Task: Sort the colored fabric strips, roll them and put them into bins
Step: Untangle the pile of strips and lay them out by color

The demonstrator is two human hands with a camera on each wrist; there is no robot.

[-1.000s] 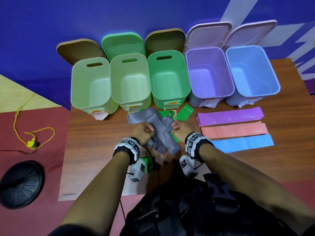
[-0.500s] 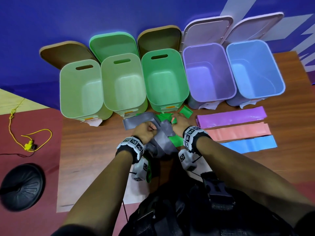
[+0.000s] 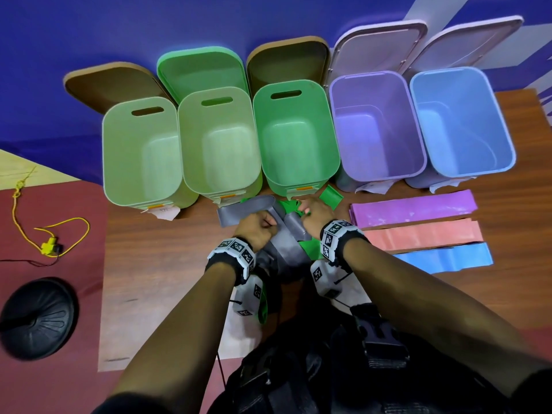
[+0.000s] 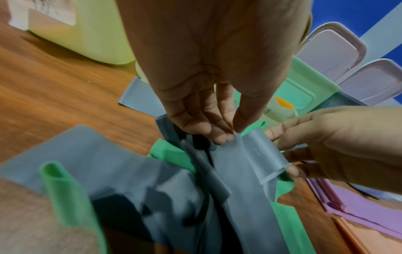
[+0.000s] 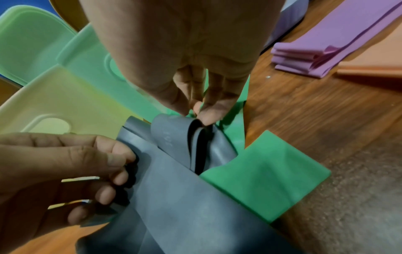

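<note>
A long grey strip (image 3: 286, 246) lies tangled over green strips (image 3: 330, 197) in front of the middle green bin (image 3: 295, 135). My left hand (image 3: 257, 228) pinches one edge of the grey strip (image 4: 245, 165) between thumb and fingers. My right hand (image 3: 312, 212) pinches its folded end (image 5: 185, 137) from the other side. Both hands (image 4: 219, 135) (image 5: 195, 111) hold the strip just above the wooden table (image 3: 167, 264). Purple (image 3: 412, 209), salmon (image 3: 424, 234) and blue (image 3: 445, 258) strips lie flat to the right.
Five open bins stand in a row at the back: two pale green (image 3: 140, 153) (image 3: 219, 141), one green, one purple (image 3: 376, 127), one blue (image 3: 460, 121), with lids (image 3: 379, 46) leaning behind. A black disc (image 3: 37, 318) and yellow cord (image 3: 49, 243) lie on the floor to the left.
Both hands have moved forward toward the green bin with the grey strip, and its end is now folded over between the fingers. The head view has tilted closer to the bins.
</note>
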